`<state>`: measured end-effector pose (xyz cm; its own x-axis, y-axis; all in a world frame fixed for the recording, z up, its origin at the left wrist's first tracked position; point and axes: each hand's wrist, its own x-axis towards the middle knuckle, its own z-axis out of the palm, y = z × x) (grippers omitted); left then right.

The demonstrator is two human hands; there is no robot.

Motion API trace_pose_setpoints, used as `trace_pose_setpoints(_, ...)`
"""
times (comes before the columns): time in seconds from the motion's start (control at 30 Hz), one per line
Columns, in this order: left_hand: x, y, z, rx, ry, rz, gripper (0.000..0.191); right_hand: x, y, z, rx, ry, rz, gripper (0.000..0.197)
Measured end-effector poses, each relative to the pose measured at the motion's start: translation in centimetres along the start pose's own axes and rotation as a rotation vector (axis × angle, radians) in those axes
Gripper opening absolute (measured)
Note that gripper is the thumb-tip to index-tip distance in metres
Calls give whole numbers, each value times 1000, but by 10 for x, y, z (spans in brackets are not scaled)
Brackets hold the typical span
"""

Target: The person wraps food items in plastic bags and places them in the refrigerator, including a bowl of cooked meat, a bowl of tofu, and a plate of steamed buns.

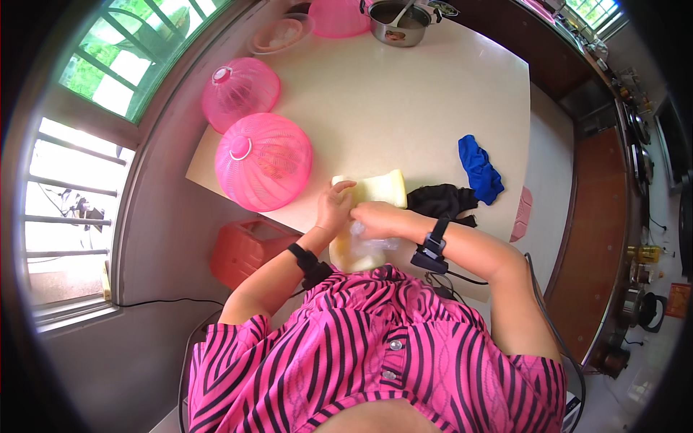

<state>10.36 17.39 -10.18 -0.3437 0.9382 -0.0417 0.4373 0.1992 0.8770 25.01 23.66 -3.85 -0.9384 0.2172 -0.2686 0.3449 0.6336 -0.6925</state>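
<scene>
Close to my body, at the table's near edge, my left hand [334,205] and my right hand [376,219] meet. A pale yellow folded cloth [381,189], towel-like, lies on the tabletop just beyond them. My right hand's fingers are curled tight at a piece of clear plastic [373,243], which hangs below the wrist. The fingers of my left hand bend over the cloth's left end; what they grip is hidden. More pale yellow material [352,262] shows under the plastic, against my shirt. Right of the folded cloth lies a crumpled black cloth [441,200].
A bunched blue cloth [481,170] rests near the table's [411,103] right edge. Pink mesh food covers [264,162] stand at left. At the far end are a steel pot [398,32] and a clear bowl [281,35]. A red plastic stool [246,249] stands below left.
</scene>
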Motion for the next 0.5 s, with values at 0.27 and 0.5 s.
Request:
trace_pose_setpoints(0.27, 18, -15, -20, 138, -55, 105, 28, -13, 21, -30, 203, 313, 130, 25)
trace_pose_setpoints(0.5, 16, 13, -29, -36, -80, 7, 23, -40, 49, -48, 200, 884, 372, 24)
